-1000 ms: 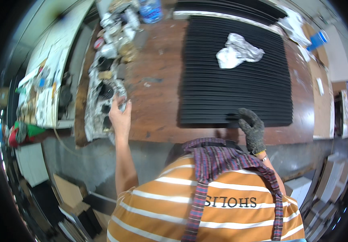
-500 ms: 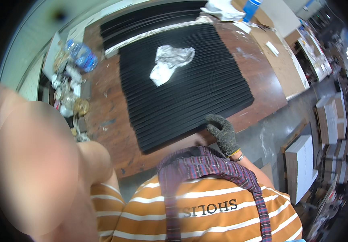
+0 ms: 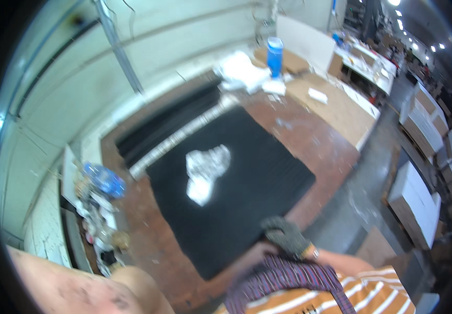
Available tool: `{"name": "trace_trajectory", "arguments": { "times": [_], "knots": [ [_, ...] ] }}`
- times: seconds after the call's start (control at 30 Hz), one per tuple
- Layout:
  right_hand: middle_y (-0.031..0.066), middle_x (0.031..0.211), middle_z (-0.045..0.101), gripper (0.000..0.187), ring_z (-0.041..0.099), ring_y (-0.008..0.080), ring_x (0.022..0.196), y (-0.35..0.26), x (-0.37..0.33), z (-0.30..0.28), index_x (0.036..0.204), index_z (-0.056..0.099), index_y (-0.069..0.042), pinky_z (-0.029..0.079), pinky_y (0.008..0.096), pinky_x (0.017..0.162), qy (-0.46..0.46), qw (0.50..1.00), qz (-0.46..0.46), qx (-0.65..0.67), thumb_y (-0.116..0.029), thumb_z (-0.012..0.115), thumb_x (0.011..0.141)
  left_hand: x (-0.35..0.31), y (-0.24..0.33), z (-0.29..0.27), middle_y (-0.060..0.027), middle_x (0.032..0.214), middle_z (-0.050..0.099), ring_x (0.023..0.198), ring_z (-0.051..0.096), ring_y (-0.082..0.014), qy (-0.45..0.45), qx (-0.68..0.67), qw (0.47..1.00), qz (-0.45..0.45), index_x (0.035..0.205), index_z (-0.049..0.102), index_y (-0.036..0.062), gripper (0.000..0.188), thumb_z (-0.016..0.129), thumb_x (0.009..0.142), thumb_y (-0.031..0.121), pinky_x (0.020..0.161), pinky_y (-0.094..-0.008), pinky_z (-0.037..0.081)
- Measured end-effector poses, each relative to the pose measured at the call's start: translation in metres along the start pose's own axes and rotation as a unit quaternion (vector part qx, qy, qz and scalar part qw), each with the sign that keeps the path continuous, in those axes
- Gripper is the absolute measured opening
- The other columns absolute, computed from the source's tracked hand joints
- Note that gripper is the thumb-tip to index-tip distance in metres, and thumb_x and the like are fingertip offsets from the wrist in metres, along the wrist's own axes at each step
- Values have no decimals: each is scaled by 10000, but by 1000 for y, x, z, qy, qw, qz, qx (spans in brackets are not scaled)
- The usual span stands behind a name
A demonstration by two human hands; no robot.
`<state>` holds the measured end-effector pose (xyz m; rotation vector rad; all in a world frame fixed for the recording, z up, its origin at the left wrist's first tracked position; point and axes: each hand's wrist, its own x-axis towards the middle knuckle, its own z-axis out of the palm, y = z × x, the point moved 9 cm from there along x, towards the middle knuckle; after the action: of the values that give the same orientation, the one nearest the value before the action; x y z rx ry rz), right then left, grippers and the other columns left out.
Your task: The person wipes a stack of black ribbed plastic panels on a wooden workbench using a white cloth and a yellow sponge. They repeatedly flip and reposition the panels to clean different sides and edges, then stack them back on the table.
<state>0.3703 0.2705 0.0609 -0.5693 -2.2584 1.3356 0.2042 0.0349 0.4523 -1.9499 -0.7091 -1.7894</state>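
Side by side on the brown table (image 3: 158, 261) lie several long black strips (image 3: 252, 172), forming a wide dark panel. A crumpled whitish cloth or plastic wrap (image 3: 205, 170) rests on top of them. My right hand (image 3: 287, 238), in a dark grey knit glove, is at the near right edge of the strips. Its fingers reach out over that edge, somewhat blurred, with nothing seen in them. My left arm (image 3: 84, 288), bare with dark smudges, is bent close at the lower left; its hand is out of view.
More black strips (image 3: 168, 120) lie beyond a pale bar (image 3: 184, 133). A plastic bottle (image 3: 104, 179) and clutter line the left edge. At the back stand a blue container (image 3: 274, 57) and white sheets (image 3: 241, 70). White stacked boards (image 3: 414, 199) stand on the floor at right.
The view has tilted up, showing more wall, and the table sits lower in it. My left arm has dropped lower in the picture. The gloved right hand stays by the strips' edge.
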Motion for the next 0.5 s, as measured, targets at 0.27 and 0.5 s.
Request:
{"name": "trace_trajectory", "arguments": {
  "times": [0.27, 0.5],
  "knots": [
    [216, 1337, 556, 544, 505, 422, 1260, -158, 113, -39, 1265, 592, -27, 432, 533, 1050, -35, 927, -331, -169, -251, 784, 808, 12, 25, 5, -126, 1223, 674, 1136, 633, -234, 67, -16, 997, 20, 1202, 665, -25, 339, 709, 869, 20, 1017, -363, 498],
    [60, 1116, 724, 340, 670, 176, 1063, 18, 19, -39, 1261, 672, -11, 561, 323, 902, 16, 964, 189, 188, -74, 707, 928, 14, 36, 1, -114, 1206, 681, 1120, 635, -223, 48, 158, 982, 91, 1183, 672, -19, 311, 699, 875, 18, 1009, -352, 499]
  ]
}}
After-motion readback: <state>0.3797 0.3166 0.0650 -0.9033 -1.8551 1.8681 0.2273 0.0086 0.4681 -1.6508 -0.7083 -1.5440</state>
